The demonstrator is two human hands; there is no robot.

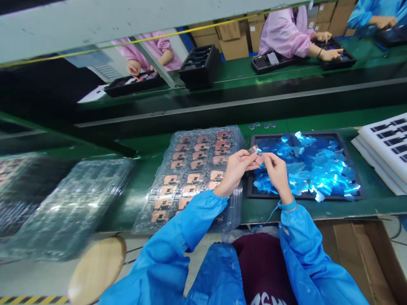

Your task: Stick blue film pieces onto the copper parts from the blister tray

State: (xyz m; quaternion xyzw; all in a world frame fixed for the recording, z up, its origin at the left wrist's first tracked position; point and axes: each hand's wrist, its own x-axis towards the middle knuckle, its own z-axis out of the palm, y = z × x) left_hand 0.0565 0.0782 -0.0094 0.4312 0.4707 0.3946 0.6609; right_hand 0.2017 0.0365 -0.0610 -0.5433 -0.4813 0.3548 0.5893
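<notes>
Gripping the small circuit board over the left edge of the black tray, the left hand steadies it; the right hand pinches narrowly alongside, contents indiscernible; uneven finger force could flex or drop the board

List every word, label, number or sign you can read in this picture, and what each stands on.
No text reads in full.
Maroon cloth top: white letters, cut off by the picture's edge; word unreadable.
Small white labels on brown cardboard boxes: too small.
White sheets printed with black shapes: no legible words.
Small flat part in the left hand: any print is too small.
Yellow-and-black striped floor marking: no visible words.
</notes>
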